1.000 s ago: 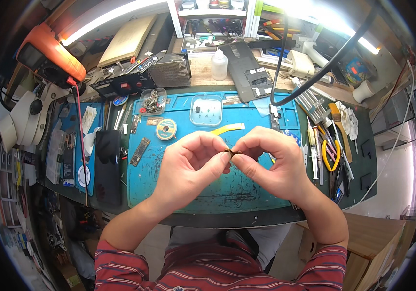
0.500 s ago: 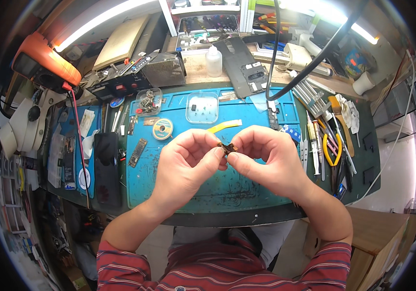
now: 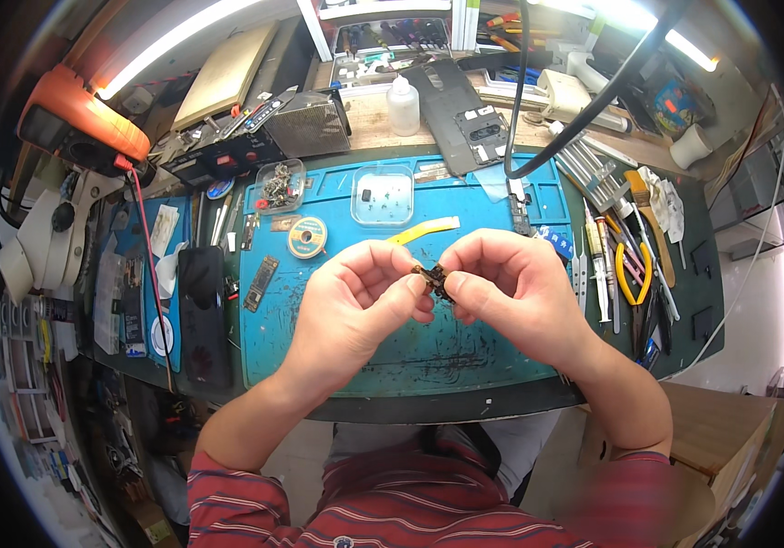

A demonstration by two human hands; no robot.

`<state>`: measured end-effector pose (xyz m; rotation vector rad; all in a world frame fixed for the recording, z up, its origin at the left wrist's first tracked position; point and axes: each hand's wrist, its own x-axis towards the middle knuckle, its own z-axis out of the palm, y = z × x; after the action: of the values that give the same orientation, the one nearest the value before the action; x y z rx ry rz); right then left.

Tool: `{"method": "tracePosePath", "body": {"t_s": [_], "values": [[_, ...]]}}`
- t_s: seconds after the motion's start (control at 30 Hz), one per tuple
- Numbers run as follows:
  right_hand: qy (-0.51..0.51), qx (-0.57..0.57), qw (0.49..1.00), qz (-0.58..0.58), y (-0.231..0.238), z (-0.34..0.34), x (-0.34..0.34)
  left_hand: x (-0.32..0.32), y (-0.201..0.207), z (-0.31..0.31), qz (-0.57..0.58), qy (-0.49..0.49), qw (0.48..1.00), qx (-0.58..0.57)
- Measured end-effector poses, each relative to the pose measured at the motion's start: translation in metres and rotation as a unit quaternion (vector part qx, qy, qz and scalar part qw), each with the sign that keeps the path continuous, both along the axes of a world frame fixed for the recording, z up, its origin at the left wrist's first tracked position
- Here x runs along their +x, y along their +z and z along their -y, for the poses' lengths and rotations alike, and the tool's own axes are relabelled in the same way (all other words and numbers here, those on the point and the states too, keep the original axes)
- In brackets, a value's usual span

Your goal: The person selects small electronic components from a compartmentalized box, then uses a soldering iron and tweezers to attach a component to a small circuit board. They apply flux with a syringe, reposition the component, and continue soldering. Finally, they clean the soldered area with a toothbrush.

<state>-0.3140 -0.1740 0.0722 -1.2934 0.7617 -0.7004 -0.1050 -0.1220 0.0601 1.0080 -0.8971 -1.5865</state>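
Between my two hands, above the middle of the blue work mat (image 3: pixel 383 374), is a small dark part (image 3: pixel 435 281) with gold-brown edges, perhaps a piece of electronics; its kind is too small to make out. My left hand (image 3: pixel 355 297) pinches its left side between thumb and index finger. The thumb and fingertips of my right hand (image 3: pixel 515 288) close on its right side. Just beyond the fingers lies a yellow strip (image 3: pixel 426 228). A solder wire spool (image 3: pixel 307 238) sits left of it, and a narrow circuit board (image 3: pixel 264 283) lies further left.
Behind the hands stand a clear box (image 3: pixel 383 212), a tub of small metal parts (image 3: pixel 279 187) and a white squeeze bottle (image 3: pixel 403 108). Yellow-handled pliers (image 3: pixel 632 274) and syringes lie on the right. A dark phone (image 3: pixel 204 315) and an orange multimeter (image 3: pixel 84 117) are on the left. A black cable (image 3: pixel 584 128) arches overhead.
The fingertips of my right hand have shifted slightly on the small dark part, and more of it shows between the hands. The whole view has moved a little.
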Motion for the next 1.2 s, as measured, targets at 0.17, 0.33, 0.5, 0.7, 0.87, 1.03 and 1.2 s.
{"method": "tracePosePath", "body": {"t_s": [0.17,0.33,0.5,0.7,0.87,1.03,1.2], "values": [[-0.023,-0.106,0.994,-0.028,-0.0040,-0.0009,0.0010,-0.0032,0.0011,-0.0018,0.023,0.014,0.999,-0.034],[-0.053,-0.280,0.958,-0.024,-0.0024,-0.0034,0.0056,-0.0091,0.0020,-0.0063,0.046,0.052,0.992,-0.107],[-0.071,-0.290,0.954,-0.017,-0.0017,-0.0056,0.0081,-0.0079,-0.0042,-0.0083,0.057,0.048,0.983,-0.165],[-0.078,-0.293,0.953,-0.018,-0.0019,-0.0047,0.0072,-0.0087,-0.0053,-0.0064,0.034,0.035,0.984,-0.169],[-0.073,-0.154,0.985,-0.001,-0.0055,-0.0074,0.0075,-0.0059,-0.0039,-0.0059,0.022,0.021,0.993,-0.117],[-0.059,-0.083,0.995,-0.007,-0.0048,-0.0075,0.0063,-0.0059,-0.0040,-0.0049,-0.012,0.011,0.997,-0.070],[-0.058,-0.044,0.997,-0.003,-0.0027,-0.0080,0.0072,-0.0051,-0.0033,-0.0044,-0.043,0.007,0.999,-0.025]]}}
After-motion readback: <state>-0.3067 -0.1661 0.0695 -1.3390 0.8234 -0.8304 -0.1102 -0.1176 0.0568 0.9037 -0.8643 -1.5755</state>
